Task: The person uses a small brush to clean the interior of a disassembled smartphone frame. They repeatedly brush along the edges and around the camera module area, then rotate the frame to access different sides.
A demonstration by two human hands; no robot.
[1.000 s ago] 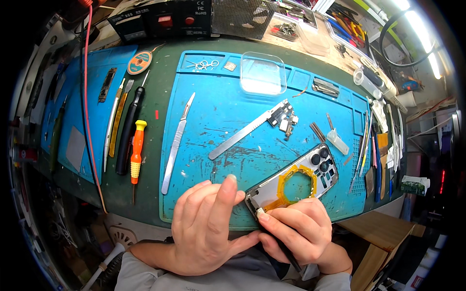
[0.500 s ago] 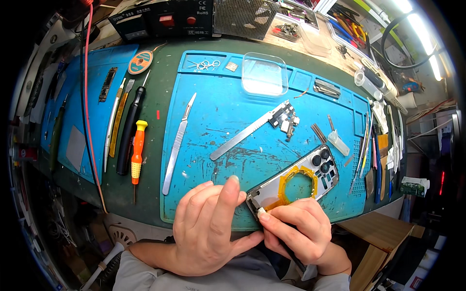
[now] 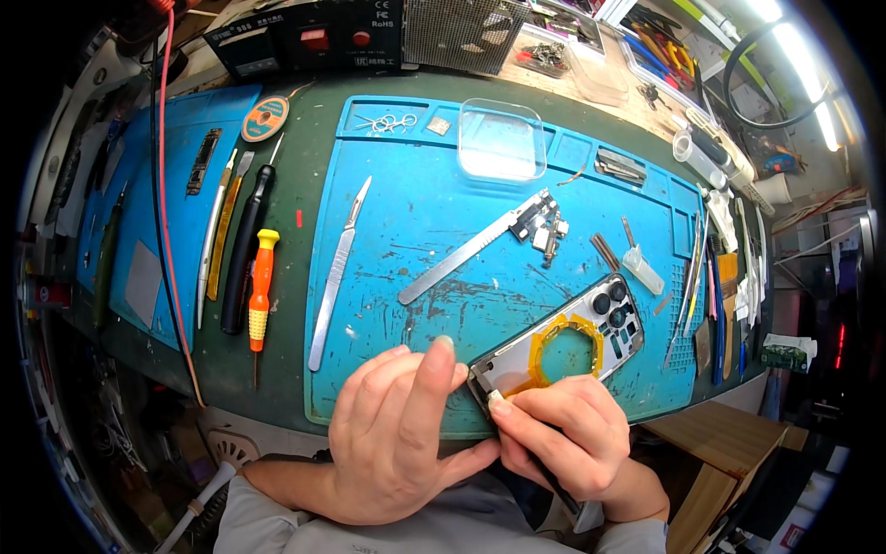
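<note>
Okay, nearest first: right hand (image 3: pixel 572 429) is in a tight pinch on a dark slim tool (image 3: pixel 554 483); handle runs out under the palm toward the lap, working end hidden by the fingers, so can't name the tool type. Left hand (image 3: pixel 392 420) is wide: index up, thumb stretched out toward the right hand, another fingertip at the phone's left corner; can't tell if it actually clamps the frame. Phone housing (image 3: pixel 517 363) sits at the near right part of the blue repair mat (image 3: pixel 415 222). Key relation: its long axis slants from the near-left end, between both hands, up and right to the camera lenses (image 3: pixel 609 304), so nearly all of it lies to the right of and beyond the left hand. Right hand is the nearer one, up against the near long edge; left has only the end corner. Yellow tape (image 3: pixel 539 360) rings the round hole mid-body, blue showing through. Beyond: scalpel (image 3: pixel 340 268) to the left, near-upright; flat metal handle (image 3: pixel 457 260) slanting toward a small circuit-board assembly (image 3: pixel 542 228); off-mat left, orange screwdriver (image 3: pixel 263 268). Further back, clear plastic tray (image 3: pixel 503 174) on the mat's far edge, then black bench unit (image 3: pixel 309 57) behind it, off to the left.
</note>
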